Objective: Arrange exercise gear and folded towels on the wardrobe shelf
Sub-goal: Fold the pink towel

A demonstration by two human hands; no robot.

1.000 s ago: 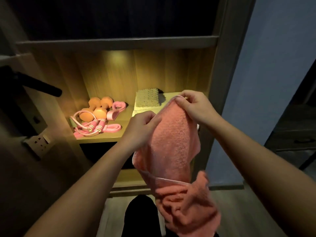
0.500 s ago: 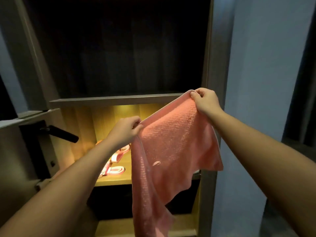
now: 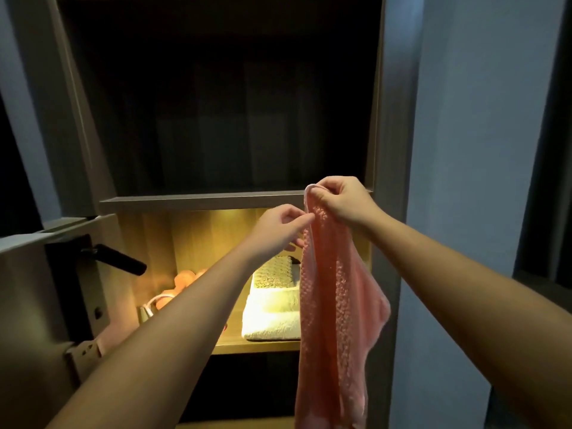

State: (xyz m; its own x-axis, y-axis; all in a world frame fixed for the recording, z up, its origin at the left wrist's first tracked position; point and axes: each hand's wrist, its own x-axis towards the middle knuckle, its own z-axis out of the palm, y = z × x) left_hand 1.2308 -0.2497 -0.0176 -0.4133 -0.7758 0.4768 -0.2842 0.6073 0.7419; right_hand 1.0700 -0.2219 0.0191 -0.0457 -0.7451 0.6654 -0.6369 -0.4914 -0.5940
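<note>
Warm light is being cast over one wooden shelf [image 3: 247,346] in the lower centre of the frame, while the wardrobe compartment above it is being left dark. In front of that shelf, right of centre, a pink towel [image 3: 335,305] is being held up and is hanging long and narrow. Its upper corner is being pinched tightly by the right hand [image 3: 340,201], and the edge just beside is being nipped between thumb and fingertips of the left hand [image 3: 278,227]; both hands are being held close together. Judged from this, a lengthwise fold is being made in the air, so the towel is not yet folded or shelved. On the shelf, a white towel [image 3: 272,320] is already lying folded with a smaller knobbly cloth [image 3: 274,272] on top, and orange dumbbells [image 3: 185,278] are being partly hidden by the left forearm at the shelf's left end. What is left, it seems, is finishing the fold and setting the pink towel with the stack. A black door handle [image 3: 120,258] is showing at middle left.
</note>
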